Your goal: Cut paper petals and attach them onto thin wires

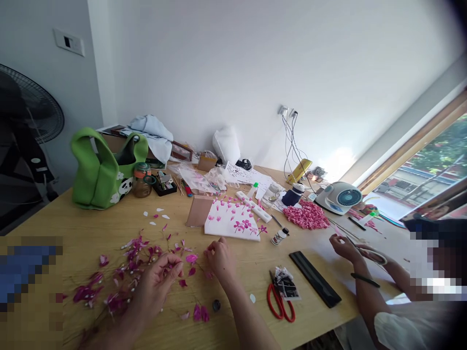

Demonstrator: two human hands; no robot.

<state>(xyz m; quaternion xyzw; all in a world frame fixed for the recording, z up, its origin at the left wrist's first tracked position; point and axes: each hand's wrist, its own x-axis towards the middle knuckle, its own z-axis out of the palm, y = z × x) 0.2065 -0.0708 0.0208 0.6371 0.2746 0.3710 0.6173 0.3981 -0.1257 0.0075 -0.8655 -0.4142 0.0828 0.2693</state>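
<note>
My left hand (160,279) is over the scattered flowers, its thumb and fingertips pinched together; whatever is between them is too small to make out. A bright magenta petal (191,258) shows just beyond these fingertips, between the two hands. My right hand (221,260) has its fingers curled in a pinch near the front of a white foam block (222,228), and its fingertips hide what they may hold. Pink petals and small flowers (246,224) are set on the block. Loose magenta petals with thin stems (140,248) lie around and left of my left hand.
Red-handled scissors (280,306), a black tray (315,279) and a small bottle (279,236) lie to the right. A green bag (98,180) and a jar (142,180) stand back left. A co-worker's hands (345,248) are at the right, near a pink heap (306,215).
</note>
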